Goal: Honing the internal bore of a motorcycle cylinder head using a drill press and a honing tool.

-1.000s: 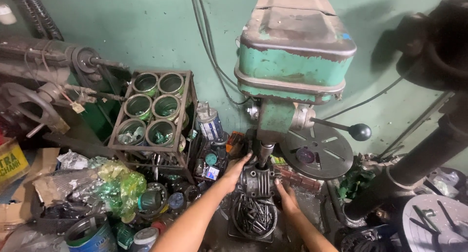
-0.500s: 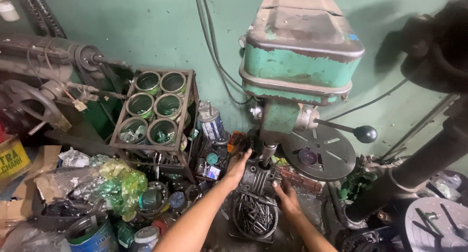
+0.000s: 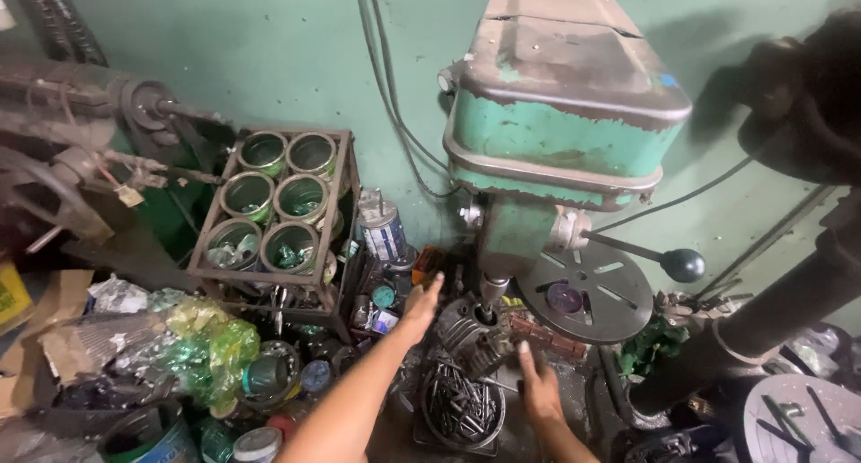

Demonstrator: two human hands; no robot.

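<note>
1. A grey metal engine part (image 3: 466,333) with ribs sits under the drill press (image 3: 560,149), right below the drill spindle (image 3: 491,293). It is in the middle of the view, a bit to the near side.
2. The left hand (image 3: 420,306) is spread flat with its fingers apart, touching the left side of the engine part. It holds nothing.
3. The right hand (image 3: 538,382) is also spread out, just beside the part on its near right side. I cannot tell if it touches the part.
4. Just near of the part is a round tin of dark metal bits (image 3: 462,409). It fills the gap between the two arms.
5. There is little room. On the right, the round drill table (image 3: 587,293) and a lever with a black ball (image 3: 683,266) are close by.
6. On the left stands a metal rack of green cans (image 3: 273,212), with a spray can (image 3: 384,230) beside it.
7. Crumpled green plastic (image 3: 211,346) lies further left, near the rack.
8. The green wall (image 3: 269,51) closes off the far side.
</note>
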